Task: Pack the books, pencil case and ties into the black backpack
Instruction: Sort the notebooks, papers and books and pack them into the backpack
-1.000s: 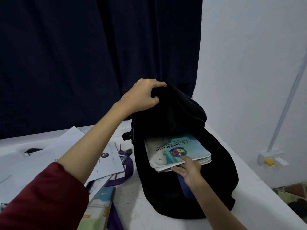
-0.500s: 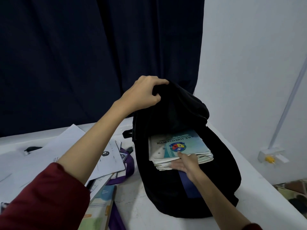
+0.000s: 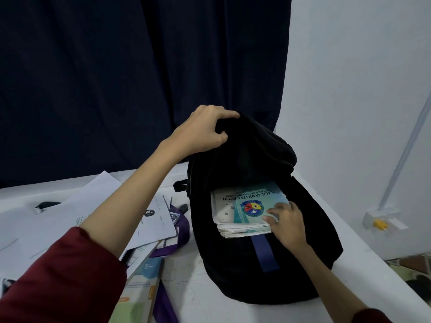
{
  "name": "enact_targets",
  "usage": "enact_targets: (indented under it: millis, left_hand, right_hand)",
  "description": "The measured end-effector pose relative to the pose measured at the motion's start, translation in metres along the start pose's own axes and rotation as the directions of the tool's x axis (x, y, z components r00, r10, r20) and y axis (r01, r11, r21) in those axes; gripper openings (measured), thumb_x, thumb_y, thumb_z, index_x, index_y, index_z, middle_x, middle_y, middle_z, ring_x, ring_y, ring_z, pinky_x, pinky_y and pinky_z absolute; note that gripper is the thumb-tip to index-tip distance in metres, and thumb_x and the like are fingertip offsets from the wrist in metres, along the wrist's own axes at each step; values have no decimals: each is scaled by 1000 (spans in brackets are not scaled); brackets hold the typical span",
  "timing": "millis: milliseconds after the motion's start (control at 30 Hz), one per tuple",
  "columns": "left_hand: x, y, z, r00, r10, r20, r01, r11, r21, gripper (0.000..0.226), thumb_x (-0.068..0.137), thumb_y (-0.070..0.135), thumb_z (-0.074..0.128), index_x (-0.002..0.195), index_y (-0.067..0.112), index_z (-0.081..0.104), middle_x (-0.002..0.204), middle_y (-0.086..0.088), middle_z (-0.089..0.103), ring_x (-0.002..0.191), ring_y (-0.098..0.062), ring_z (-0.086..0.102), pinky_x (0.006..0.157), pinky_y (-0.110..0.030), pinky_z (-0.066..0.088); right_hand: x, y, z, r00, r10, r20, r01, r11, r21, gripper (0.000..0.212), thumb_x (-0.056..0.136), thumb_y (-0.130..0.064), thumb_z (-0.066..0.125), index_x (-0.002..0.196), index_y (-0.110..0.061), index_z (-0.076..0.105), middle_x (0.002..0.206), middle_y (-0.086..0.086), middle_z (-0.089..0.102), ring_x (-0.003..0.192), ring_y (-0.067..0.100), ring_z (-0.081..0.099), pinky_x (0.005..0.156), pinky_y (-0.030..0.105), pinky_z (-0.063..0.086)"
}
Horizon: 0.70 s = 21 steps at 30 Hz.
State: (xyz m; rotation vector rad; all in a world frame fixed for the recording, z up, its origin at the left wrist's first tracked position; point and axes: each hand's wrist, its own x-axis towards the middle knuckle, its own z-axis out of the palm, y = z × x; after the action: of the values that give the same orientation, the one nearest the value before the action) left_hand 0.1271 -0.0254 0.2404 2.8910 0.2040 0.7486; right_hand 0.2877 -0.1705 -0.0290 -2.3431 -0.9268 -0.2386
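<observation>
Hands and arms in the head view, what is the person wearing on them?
Both arms wear dark red sleeves. The left sleeve is pushed up, leaving the forearm bare; only the cuff of the right sleeve shows at the bottom edge. The left hand and right hand are bare: no gloves, rings or watch visible.

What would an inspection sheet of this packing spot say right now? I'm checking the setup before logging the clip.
Surface: white table, scuffed near the bag.
Job's things: black backpack lies open; stack of books partly inside its mouth; purple tie and a green-cover book on the table. Pencil case: cannot tell.
Clutter: loose white papers; small black object at left.
Hands: left hand grips the backpack's top flap; right hand rests fingers on the stack's corner.
Cables: nothing seen.
Surroundings: dark curtain, white wall, wall conduit to a box with a yellow part.
</observation>
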Motion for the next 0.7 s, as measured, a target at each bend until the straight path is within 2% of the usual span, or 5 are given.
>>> enact_targets:
  millis: [167, 333, 500, 600, 700]
  left_hand:
    - [0, 1, 1, 1000, 0, 2, 0, 1000, -3, 51, 85, 5, 54, 133, 23, 54, 93, 15, 49, 82, -7, 41, 79, -24, 37]
    - [0, 2, 2, 1000, 0, 4, 0, 1000, -4, 51, 84, 5, 55, 132, 22, 55, 93, 13, 51, 82, -8, 44, 79, -24, 38]
    - [-2, -2, 1, 1000, -15, -4, 15, 1000, -6, 51, 84, 5, 54, 132, 22, 55, 91, 13, 51, 70, -2, 46, 76, -24, 38]
    - [-2, -1, 3, 1000, -30, -6, 30, 1000, -9, 51, 84, 5, 54, 132, 22, 55, 96, 11, 53, 73, -7, 44, 76, -24, 39]
    - [-3, -2, 6, 999, -54, -5, 54, 998, -15, 51, 84, 5, 54, 133, 23, 54, 99, 10, 53, 75, -6, 43, 75, -23, 39]
  right_hand:
    - [-1, -8, -16, 994, 42, 105, -30, 993, -112, 52, 83, -56, 60, 123, -24, 63, 142, 0, 48, 141, 24, 24, 113, 43, 7]
    - [5, -28, -13, 980, -19, 197, 40, 994, -105, 63, 80, -57, 63, 135, -32, 49, 151, -1, 35, 143, 31, 16, 112, 45, 13]
    - [12, -6, -11, 989, 55, 134, -47, 997, -59, 77, 76, -54, 69, 137, -12, 46, 134, 11, 51, 127, 29, 39, 104, 37, 30]
    - [12, -3, -10, 993, 27, 117, -22, 999, -44, 74, 74, -51, 72, 128, -4, 54, 127, 14, 57, 122, 30, 46, 101, 39, 35]
    - [1, -7, -16, 999, 46, -16, -43, 989, 145, 56, 73, -38, 78, 112, 0, 64, 114, 15, 63, 112, 29, 52, 92, 35, 42]
